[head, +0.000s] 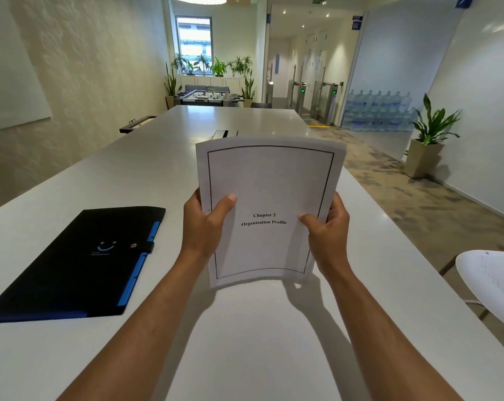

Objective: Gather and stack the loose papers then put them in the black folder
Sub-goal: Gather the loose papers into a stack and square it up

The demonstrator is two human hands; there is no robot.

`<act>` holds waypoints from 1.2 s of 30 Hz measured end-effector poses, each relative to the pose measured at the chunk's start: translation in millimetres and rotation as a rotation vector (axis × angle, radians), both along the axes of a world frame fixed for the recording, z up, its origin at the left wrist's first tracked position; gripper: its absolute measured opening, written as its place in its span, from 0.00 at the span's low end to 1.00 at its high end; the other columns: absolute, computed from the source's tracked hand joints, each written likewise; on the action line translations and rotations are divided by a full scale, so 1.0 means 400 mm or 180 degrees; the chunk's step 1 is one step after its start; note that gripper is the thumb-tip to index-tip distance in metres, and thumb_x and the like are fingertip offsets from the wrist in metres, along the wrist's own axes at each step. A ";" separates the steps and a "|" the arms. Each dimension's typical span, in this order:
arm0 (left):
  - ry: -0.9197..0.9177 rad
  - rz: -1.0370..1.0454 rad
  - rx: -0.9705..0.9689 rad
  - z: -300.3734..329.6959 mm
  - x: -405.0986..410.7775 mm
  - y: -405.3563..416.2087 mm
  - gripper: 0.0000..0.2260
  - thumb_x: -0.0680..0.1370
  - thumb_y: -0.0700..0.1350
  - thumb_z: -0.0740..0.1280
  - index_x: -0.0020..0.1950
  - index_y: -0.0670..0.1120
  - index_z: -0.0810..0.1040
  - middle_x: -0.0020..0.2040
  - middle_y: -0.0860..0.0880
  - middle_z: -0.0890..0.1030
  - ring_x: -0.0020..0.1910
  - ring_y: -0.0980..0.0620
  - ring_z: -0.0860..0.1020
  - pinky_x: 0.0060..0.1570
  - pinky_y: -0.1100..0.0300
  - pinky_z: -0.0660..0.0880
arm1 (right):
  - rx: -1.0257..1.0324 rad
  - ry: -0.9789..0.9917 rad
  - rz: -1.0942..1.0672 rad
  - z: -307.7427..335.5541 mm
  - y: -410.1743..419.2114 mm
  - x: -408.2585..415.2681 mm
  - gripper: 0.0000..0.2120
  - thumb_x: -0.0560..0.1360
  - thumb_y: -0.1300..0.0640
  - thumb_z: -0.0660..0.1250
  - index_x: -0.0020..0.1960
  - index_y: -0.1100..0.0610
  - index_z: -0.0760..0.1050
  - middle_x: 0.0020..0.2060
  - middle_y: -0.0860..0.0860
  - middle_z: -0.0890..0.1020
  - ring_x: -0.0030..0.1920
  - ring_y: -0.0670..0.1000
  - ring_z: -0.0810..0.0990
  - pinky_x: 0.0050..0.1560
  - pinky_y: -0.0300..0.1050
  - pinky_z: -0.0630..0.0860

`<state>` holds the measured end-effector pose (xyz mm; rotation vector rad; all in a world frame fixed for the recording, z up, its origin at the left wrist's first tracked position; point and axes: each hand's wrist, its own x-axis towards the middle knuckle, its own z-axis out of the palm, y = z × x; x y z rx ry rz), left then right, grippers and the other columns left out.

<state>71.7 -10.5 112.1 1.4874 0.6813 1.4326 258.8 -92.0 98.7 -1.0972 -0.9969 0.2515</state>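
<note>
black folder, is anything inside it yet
Cannot tell. The black folder lies flat on the table, strap snapped shut, covering its contents. The papers are outside it, held by left hand and right hand.

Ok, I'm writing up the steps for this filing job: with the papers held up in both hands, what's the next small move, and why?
Probably lower the stack of papers onto the table so the left hand can unsnap the black folder; its strap looks fastened, and the right hand is also occupied.

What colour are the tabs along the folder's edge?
Blue, against the black folder lying closed on the table; clearest in the head view.
</note>
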 end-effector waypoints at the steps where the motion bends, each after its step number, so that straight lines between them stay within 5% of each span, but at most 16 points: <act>1: 0.0007 -0.0026 -0.0015 -0.003 0.000 0.005 0.12 0.72 0.49 0.70 0.55 0.53 0.80 0.49 0.52 0.84 0.49 0.52 0.82 0.46 0.58 0.80 | -0.0016 0.0016 0.0014 -0.006 0.001 0.002 0.19 0.64 0.67 0.65 0.53 0.54 0.74 0.43 0.43 0.82 0.44 0.45 0.82 0.43 0.39 0.79; 4: 0.0086 -0.0067 -0.0257 -0.045 0.005 0.005 0.15 0.71 0.46 0.69 0.57 0.49 0.80 0.50 0.50 0.84 0.48 0.52 0.82 0.44 0.60 0.79 | -0.0307 0.0053 0.0070 -0.063 -0.001 -0.007 0.24 0.66 0.71 0.66 0.53 0.46 0.73 0.46 0.42 0.82 0.46 0.42 0.82 0.44 0.35 0.78; 9: 0.0203 0.0056 -0.0513 -0.114 0.022 -0.007 0.09 0.73 0.37 0.69 0.45 0.52 0.81 0.41 0.56 0.85 0.44 0.53 0.82 0.39 0.66 0.76 | -0.0553 0.0193 -0.0117 -0.127 0.007 -0.020 0.24 0.66 0.73 0.65 0.56 0.52 0.75 0.48 0.44 0.83 0.46 0.40 0.82 0.43 0.31 0.77; 14: 0.0058 0.0066 -0.0332 -0.085 0.020 -0.004 0.07 0.70 0.44 0.69 0.44 0.54 0.81 0.41 0.59 0.85 0.42 0.61 0.82 0.39 0.71 0.76 | -0.0424 0.0185 -0.0259 -0.099 0.015 -0.010 0.20 0.62 0.67 0.65 0.53 0.56 0.77 0.45 0.47 0.83 0.42 0.41 0.82 0.41 0.30 0.75; 17: 0.0099 0.0029 -0.0430 -0.104 0.023 0.003 0.07 0.69 0.45 0.69 0.45 0.54 0.82 0.42 0.56 0.85 0.44 0.58 0.82 0.42 0.65 0.78 | -0.0546 0.0262 -0.0192 -0.113 0.014 -0.009 0.19 0.64 0.69 0.65 0.54 0.58 0.77 0.45 0.48 0.83 0.42 0.42 0.82 0.41 0.30 0.76; 20: 0.0303 0.0047 -0.0677 -0.153 0.028 0.006 0.07 0.72 0.40 0.71 0.46 0.50 0.82 0.43 0.53 0.85 0.44 0.53 0.82 0.44 0.61 0.77 | -0.0879 0.0522 -0.0117 -0.161 0.009 -0.011 0.16 0.66 0.73 0.66 0.48 0.56 0.79 0.40 0.47 0.83 0.39 0.44 0.81 0.36 0.31 0.75; 25: 0.0323 -0.0009 -0.0731 -0.173 0.032 0.015 0.08 0.74 0.38 0.72 0.43 0.53 0.81 0.37 0.60 0.84 0.38 0.65 0.82 0.37 0.73 0.74 | -0.0967 0.0656 -0.0139 -0.159 0.022 -0.010 0.09 0.59 0.64 0.66 0.39 0.59 0.76 0.33 0.48 0.79 0.31 0.42 0.76 0.32 0.32 0.73; 32: 0.0273 0.0059 -0.0596 -0.168 0.052 0.023 0.06 0.77 0.44 0.71 0.47 0.56 0.80 0.42 0.61 0.84 0.44 0.67 0.81 0.44 0.69 0.76 | -0.1056 0.0762 0.0070 -0.159 0.028 0.023 0.15 0.63 0.63 0.69 0.49 0.52 0.79 0.40 0.43 0.85 0.40 0.43 0.83 0.37 0.33 0.77; 36: -0.0154 0.0245 -0.0993 -0.169 0.085 0.021 0.06 0.75 0.46 0.73 0.43 0.55 0.78 0.36 0.68 0.82 0.38 0.69 0.80 0.40 0.68 0.75 | -0.1060 0.1888 0.0293 -0.188 0.021 0.028 0.17 0.67 0.67 0.70 0.55 0.56 0.78 0.47 0.53 0.84 0.49 0.57 0.80 0.47 0.47 0.78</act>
